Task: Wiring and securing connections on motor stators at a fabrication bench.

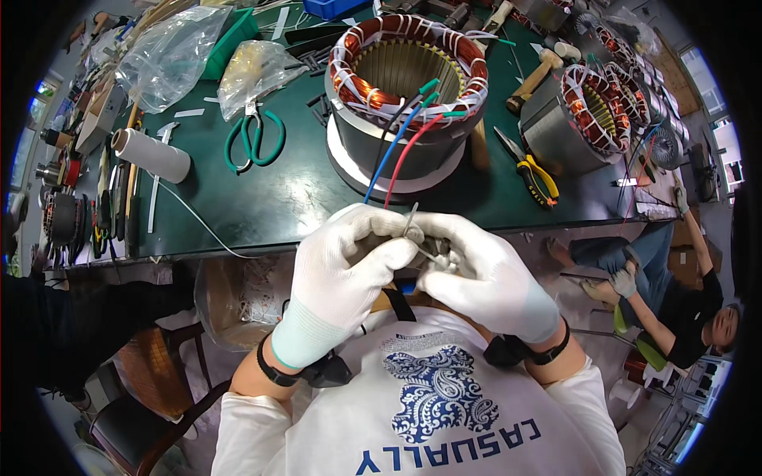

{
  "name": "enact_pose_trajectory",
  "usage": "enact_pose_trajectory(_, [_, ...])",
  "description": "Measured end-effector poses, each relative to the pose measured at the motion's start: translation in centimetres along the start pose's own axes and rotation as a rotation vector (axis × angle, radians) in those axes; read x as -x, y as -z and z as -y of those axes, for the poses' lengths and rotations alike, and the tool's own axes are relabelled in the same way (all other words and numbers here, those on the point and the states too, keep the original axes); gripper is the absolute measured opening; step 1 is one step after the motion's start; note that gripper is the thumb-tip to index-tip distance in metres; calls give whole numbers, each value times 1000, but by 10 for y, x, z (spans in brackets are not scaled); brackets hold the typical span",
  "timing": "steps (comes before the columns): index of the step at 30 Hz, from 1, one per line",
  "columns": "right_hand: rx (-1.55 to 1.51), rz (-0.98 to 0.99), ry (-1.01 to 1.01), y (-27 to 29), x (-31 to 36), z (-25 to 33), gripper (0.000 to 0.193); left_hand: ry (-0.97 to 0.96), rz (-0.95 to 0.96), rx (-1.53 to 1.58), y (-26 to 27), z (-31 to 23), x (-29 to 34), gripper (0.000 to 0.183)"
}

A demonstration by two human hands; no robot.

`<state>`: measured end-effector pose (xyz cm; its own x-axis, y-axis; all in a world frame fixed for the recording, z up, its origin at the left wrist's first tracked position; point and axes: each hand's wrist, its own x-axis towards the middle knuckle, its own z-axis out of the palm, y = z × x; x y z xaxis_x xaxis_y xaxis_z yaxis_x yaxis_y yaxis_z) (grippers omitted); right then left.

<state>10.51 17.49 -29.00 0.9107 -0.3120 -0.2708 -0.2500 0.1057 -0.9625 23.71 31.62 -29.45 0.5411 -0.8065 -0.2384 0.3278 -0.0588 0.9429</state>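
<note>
Both my gloved hands meet in front of the table's near edge. My left hand (349, 258) is closed in a pinch on a thin grey needle-like piece (410, 218), whose tip sticks up past the fingers. Against it, my right hand (484, 266) is closed too, its fingertips on a thin pale strand (432, 255); their exact grip is partly hidden. Just beyond stands a motor stator (349, 131) with white-laced copper windings, on a white ring. Its black, blue (389, 155) and red leads (413, 155), with green sleeves, hang toward my hands.
Left on the green table (262, 206) lie a white cord spool (155, 155), its cord trailing to the edge, and green-handled scissors (255, 139). Right are yellow-black pliers (533, 174), a hammer (536, 79) and another stator (556, 131). A co-worker (675, 309) sits far right.
</note>
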Motion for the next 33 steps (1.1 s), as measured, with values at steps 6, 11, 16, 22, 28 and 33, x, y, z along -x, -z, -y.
enact_pose_trajectory(6, [-111, -213, -28, -10, 1, 2, 14, -134, -67, -109, -3, 10, 4, 16])
enact_pose_trajectory(11, [-151, -342, 240, -12, 2, 1, 13, -147, -63, -183, -1, 7, 10, 24])
enact_pose_trajectory(16, [-116, -334, 254, -10, 2, -1, 14, -255, 6, -381, -1, 11, 10, 31])
enact_pose_trajectory(22, [-33, -342, 266, -8, 3, 0, 14, -378, -14, -496, -2, 12, 10, 31])
enact_pose_trajectory(28, [-101, -341, 209, -11, 7, -1, 15, -395, -16, -528, -4, 13, 14, 30])
enact_pose_trajectory(33, [-85, -340, 244, -11, 4, -3, 15, -402, -63, -657, -8, 5, 14, 28])
